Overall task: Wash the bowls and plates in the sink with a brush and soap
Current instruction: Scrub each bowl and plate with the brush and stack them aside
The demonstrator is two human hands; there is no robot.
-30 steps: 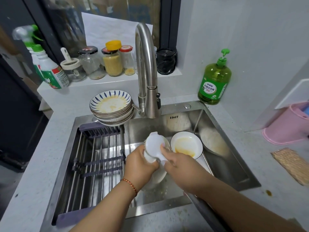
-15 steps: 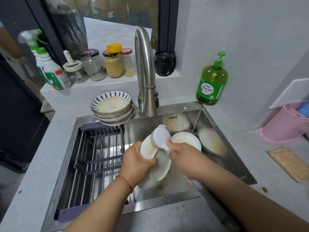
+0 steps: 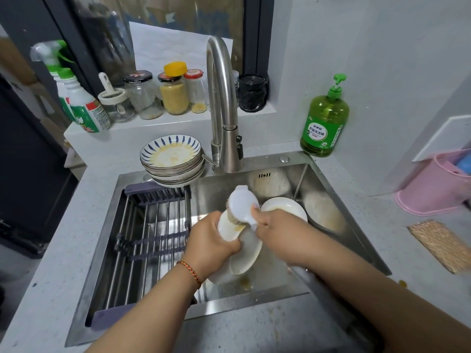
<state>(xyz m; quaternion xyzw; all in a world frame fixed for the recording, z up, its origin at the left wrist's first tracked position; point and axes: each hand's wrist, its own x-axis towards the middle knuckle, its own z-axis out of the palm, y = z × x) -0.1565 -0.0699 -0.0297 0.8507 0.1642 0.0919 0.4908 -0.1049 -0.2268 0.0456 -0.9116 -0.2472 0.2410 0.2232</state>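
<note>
A stack of dirty plates (image 3: 172,159) sits on the sink (image 3: 339,200) rim beside the faucet (image 3: 224,118), green soap bottle (image 3: 324,121) at the right. Over the basin, the left hand (image 3: 211,240) grips tilted white bowls (image 3: 244,253). The right hand (image 3: 277,228) grips a white brush (image 3: 240,203), bristles against the top bowl.

The speckled counter (image 3: 63,250) carries a stack of plates (image 3: 171,161) and soap bottle (image 3: 325,123).

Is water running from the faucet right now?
No, no stream falls from the faucet spout above the sink; the basin shows only dirty dishes.
</note>
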